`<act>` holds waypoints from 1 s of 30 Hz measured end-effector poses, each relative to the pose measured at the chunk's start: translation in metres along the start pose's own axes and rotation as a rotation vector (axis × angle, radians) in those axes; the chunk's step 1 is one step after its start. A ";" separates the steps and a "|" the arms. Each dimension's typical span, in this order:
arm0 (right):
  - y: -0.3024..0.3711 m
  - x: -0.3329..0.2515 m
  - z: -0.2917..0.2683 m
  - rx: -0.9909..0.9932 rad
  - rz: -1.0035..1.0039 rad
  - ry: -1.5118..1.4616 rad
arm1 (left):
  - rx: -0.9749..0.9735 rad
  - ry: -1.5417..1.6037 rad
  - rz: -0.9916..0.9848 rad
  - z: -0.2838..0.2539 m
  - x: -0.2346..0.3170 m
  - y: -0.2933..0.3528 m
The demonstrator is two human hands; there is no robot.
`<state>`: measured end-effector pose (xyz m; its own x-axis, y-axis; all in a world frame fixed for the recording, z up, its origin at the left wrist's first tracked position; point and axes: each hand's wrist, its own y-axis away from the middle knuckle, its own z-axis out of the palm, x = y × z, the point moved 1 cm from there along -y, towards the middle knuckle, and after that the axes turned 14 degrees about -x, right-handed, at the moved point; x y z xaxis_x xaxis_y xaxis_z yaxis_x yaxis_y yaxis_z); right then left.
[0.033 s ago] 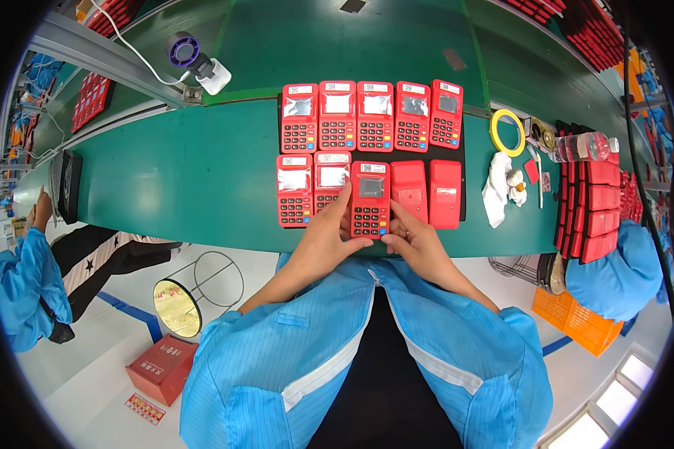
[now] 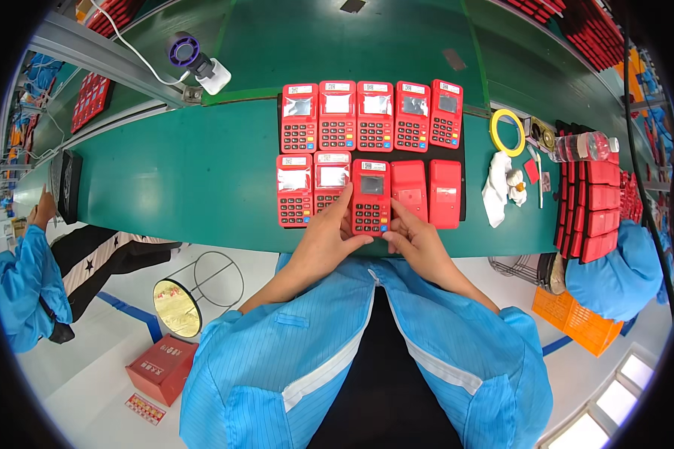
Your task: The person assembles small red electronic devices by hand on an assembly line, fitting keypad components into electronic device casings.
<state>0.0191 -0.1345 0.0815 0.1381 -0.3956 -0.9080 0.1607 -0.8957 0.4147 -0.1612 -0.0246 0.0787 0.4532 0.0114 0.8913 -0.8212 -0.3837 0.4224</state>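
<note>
A red card payment terminal (image 2: pixel 371 196), face up with a grey screen and black keypad, is held between my two hands by its sides. My left hand (image 2: pixel 327 235) closes on its left edge, index finger along the side and thumb near the lower corner. My right hand (image 2: pixel 419 238) grips the lower right edge with thumb and fingers. Left of it lie two face-up terminals (image 2: pixel 293 190), the nearer one partly hidden by my left hand. To the right, two terminals (image 2: pixel 445 196) lie face down. A row of several face-up terminals (image 2: pixel 337 116) is behind.
Terminals rest on a black mat (image 2: pixel 463 161) on the green table (image 2: pixel 165 172). Right of it are yellow tape (image 2: pixel 508 133), white cloth (image 2: pixel 496 191), a clear bottle (image 2: pixel 583 147) and stacked red terminals (image 2: pixel 600 202). A small fan (image 2: pixel 185 51) stands back left. Co-workers' blue sleeves show at both sides.
The held terminal has shifted slightly away from me, and its tilt looks a little different. My hands have barely moved.
</note>
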 end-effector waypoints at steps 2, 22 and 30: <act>-0.001 -0.001 -0.001 0.047 0.012 0.046 | 0.070 -0.112 0.044 0.004 -0.004 -0.002; -0.017 -0.019 -0.071 -0.020 -0.159 1.033 | 0.188 -0.109 0.203 0.006 0.012 0.004; -0.005 -0.061 -0.053 0.136 -0.392 0.778 | -0.022 0.754 0.346 0.013 0.019 -0.017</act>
<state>0.0613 -0.0948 0.1375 0.7315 0.1516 -0.6647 0.2251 -0.9740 0.0256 -0.1338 -0.0300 0.0861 -0.1736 0.5153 0.8392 -0.8819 -0.4607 0.1004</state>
